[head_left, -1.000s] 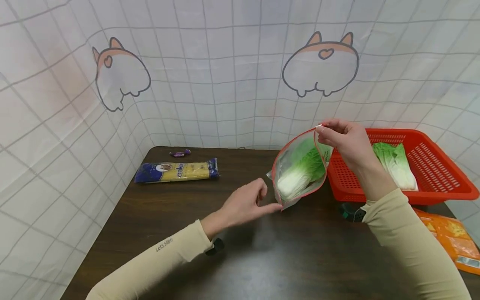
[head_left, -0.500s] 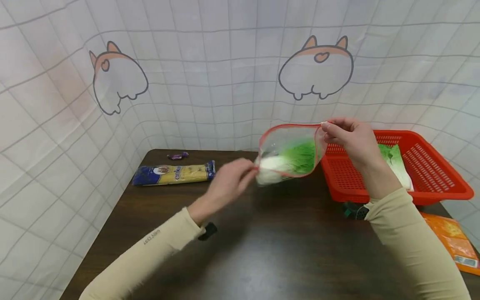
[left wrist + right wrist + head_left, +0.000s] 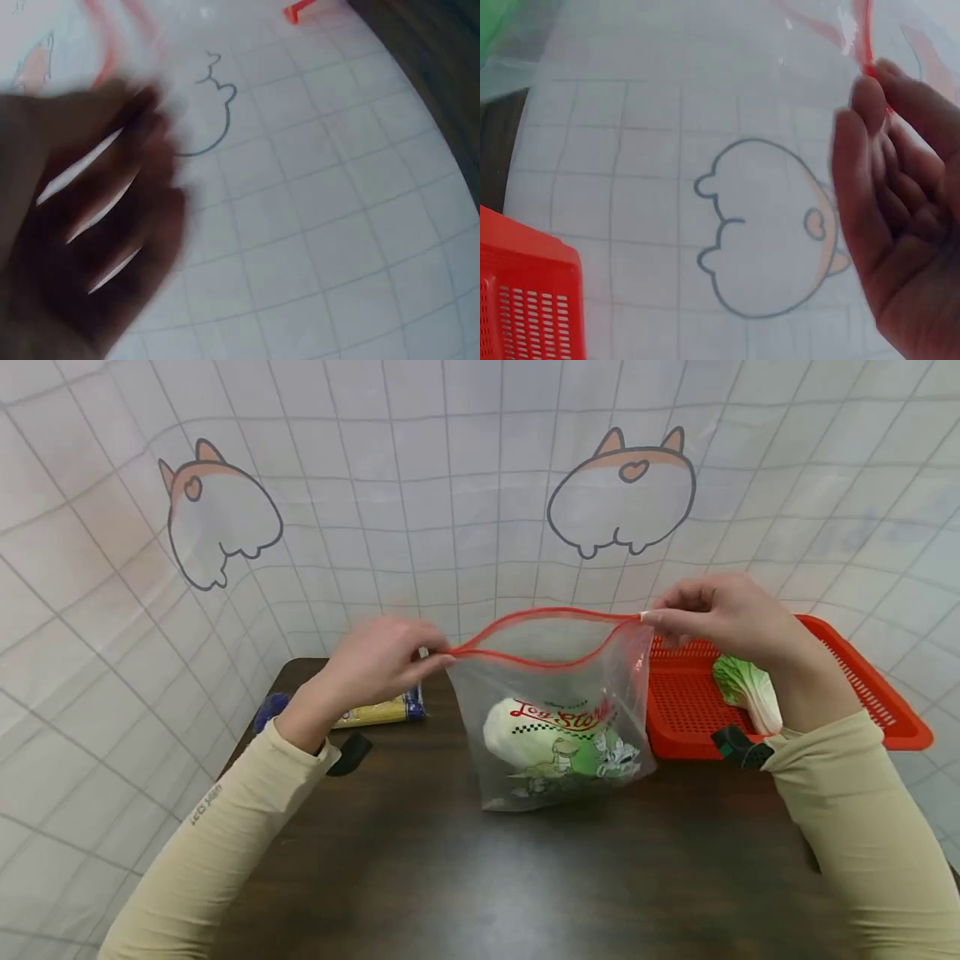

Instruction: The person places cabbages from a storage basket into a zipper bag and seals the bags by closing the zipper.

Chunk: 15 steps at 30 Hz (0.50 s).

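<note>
A clear zip bag (image 3: 558, 693) with a red zip strip and a printed cartoon hangs above the dark table (image 3: 480, 868), mouth up and slightly parted. A pale green napa cabbage (image 3: 517, 739) lies in its bottom. My left hand (image 3: 438, 653) pinches the bag's upper left corner. My right hand (image 3: 647, 617) pinches the upper right corner. In the right wrist view the right hand's fingers (image 3: 889, 150) curl on the red zip strip (image 3: 866, 45). The left wrist view is blurred, with the left hand (image 3: 82, 240) dark against the backdrop.
A red slotted basket (image 3: 682, 702) stands at the right behind the bag, with another cabbage (image 3: 742, 689) in it. A packet of spaghetti (image 3: 375, 712) lies at the back left, partly behind my left hand. A gridded cloth backdrop encloses the table.
The left hand rose from near the table and took the bag's free corner. The bag, which hung tilted from the right hand alone, now hangs upright between both hands.
</note>
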Each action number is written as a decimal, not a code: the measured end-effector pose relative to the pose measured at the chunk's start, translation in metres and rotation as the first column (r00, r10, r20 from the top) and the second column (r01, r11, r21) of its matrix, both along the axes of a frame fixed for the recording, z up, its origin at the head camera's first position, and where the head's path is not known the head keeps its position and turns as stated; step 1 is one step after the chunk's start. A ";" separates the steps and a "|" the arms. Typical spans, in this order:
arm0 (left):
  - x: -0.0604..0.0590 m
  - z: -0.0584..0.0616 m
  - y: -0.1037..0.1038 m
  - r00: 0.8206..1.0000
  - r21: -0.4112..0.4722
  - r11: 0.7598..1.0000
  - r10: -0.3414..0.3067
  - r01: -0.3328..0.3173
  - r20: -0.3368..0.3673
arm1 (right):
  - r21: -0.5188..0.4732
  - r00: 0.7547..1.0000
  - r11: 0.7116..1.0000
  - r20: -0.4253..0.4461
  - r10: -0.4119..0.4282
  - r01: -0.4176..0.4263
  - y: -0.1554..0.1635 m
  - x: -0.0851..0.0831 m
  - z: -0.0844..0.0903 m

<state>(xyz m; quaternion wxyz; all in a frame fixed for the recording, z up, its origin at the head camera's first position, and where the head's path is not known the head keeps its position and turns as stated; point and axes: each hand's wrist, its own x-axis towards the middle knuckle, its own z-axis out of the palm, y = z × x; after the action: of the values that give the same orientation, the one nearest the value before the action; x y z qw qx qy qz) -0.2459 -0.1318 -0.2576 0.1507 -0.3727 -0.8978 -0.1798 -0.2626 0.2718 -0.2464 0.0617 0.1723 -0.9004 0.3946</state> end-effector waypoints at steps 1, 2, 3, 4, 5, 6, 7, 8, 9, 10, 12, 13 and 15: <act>0.000 0.000 0.000 1.000 -0.021 1.000 -0.001 0.001 0.000 | 0.025 1.000 1.000 -0.014 0.009 -0.008 -0.002 0.000 0.000; 0.000 0.000 -0.001 1.000 -0.018 1.000 0.005 -0.005 0.006 | 0.044 1.000 0.999 -0.019 0.016 -0.016 -0.003 0.000 0.000; 0.000 0.000 0.000 1.000 0.009 1.000 0.015 -0.015 0.004 | 0.044 0.999 0.999 -0.027 0.019 -0.018 -0.004 -0.001 0.000; 0.000 0.000 0.000 1.000 0.039 0.999 0.030 -0.030 0.000 | 0.032 0.999 0.999 -0.039 0.013 -0.012 -0.004 -0.001 0.000; -0.001 0.001 0.000 0.999 0.056 0.998 0.035 -0.035 -0.005 | 0.014 0.999 1.000 -0.043 -0.002 0.002 -0.004 0.000 -0.001; -0.001 0.001 0.000 0.999 0.046 0.998 0.033 -0.032 -0.017 | 0.013 0.999 1.000 -0.045 -0.003 0.004 -0.003 0.000 -0.001; -0.001 0.001 0.000 0.999 0.034 0.999 0.031 -0.029 -0.029 | 0.022 0.999 1.000 -0.043 0.007 -0.006 -0.002 -0.001 -0.002; 0.000 0.000 0.000 0.999 0.043 0.998 0.038 -0.036 -0.038 | 0.031 0.999 0.999 -0.041 0.009 -0.008 -0.002 -0.001 -0.003; 0.000 0.000 0.000 0.998 0.067 0.997 0.052 -0.049 -0.039 | 0.022 0.999 1.000 -0.041 0.003 -0.003 -0.001 0.000 -0.004; 0.000 -0.001 0.000 0.997 0.088 0.994 0.062 -0.058 -0.038 | 0.007 0.999 1.000 -0.037 -0.007 0.007 0.001 0.000 -0.005; 0.002 -0.001 -0.001 0.997 0.089 0.994 0.060 -0.056 -0.044 | 0.001 0.999 1.000 -0.035 -0.005 0.005 0.003 0.000 -0.006; 0.002 -0.001 -0.001 0.997 0.096 0.993 0.068 -0.064 -0.047 | 0.007 1.000 1.000 -0.031 0.001 -0.001 0.003 -0.001 -0.006; 0.003 -0.002 -0.003 0.996 0.102 0.992 0.076 -0.072 -0.038 | 0.000 1.000 1.000 -0.027 0.009 -0.009 0.003 -0.002 -0.007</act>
<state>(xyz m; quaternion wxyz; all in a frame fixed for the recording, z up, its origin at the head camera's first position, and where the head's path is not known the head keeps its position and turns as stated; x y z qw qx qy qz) -0.2428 -0.1346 -0.2598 0.1944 -0.3346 -0.8976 -0.2111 -0.2649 0.2744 -0.2531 0.0720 0.1816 -0.8986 0.3928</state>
